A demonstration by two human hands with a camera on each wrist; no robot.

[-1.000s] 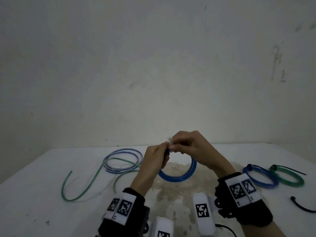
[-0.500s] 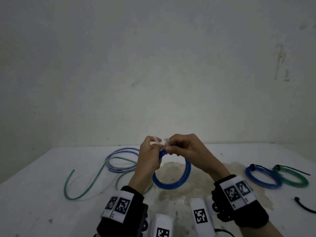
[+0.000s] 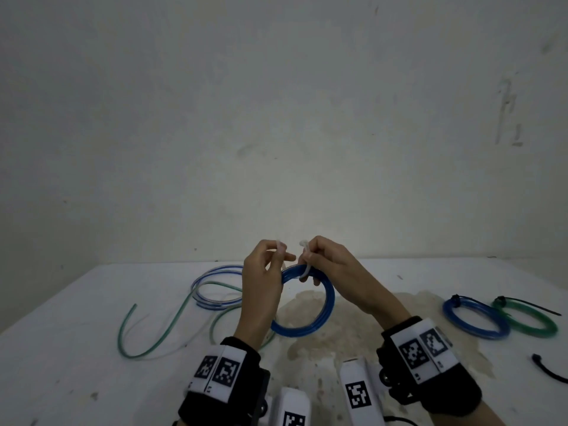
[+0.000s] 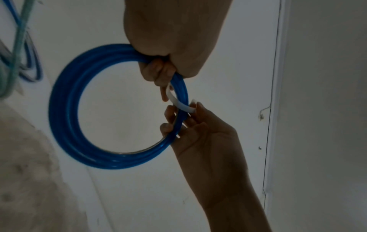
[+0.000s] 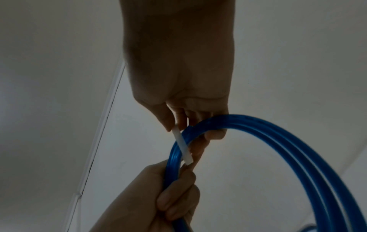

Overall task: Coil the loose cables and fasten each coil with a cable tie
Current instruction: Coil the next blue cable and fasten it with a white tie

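Held up over the table (image 3: 76, 333), the springy, light blue coil (image 3: 319, 315) (likely to unwind if released) is best pinched beside the white tie (image 3: 305, 265), whose ends the left hand (image 3: 261, 287) and right hand (image 3: 335, 265) grip.

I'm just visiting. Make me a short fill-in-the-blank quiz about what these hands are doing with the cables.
1. Both hands hold a coil coloured ____.
2. The tie wrapped round it is coloured ____.
3. The finished green coil lies on the person's ____ side of the table.
4. The spare loose tie is coloured ____.

Missing words: blue; white; right; black
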